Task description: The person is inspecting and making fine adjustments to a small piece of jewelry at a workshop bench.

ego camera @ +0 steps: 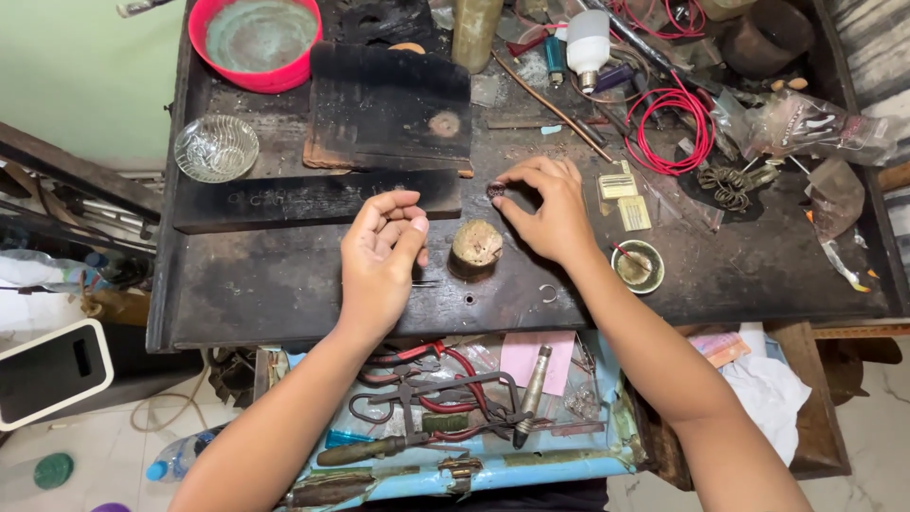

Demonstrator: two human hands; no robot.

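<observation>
My right hand point(547, 207) rests on a dark, worn workbench point(284, 284), its thumb and forefinger pinched on a small dark ring-shaped piece point(496, 190). My left hand point(381, 248) hovers just left of a short round wooden block point(475, 246); its fingers are curled toward the thumb, and whether it holds anything is hidden. The block stands between both hands. A thin open metal ring point(549, 293) lies on the bench below my right wrist.
A red basin point(254, 40) and a glass bowl point(216, 148) sit at the back left, black slabs point(391, 104) in the middle. Red wire point(675, 128), a white bottle point(588, 43) and a small round dish point(638, 266) lie right. An open drawer point(455, 408) holds pliers and tools.
</observation>
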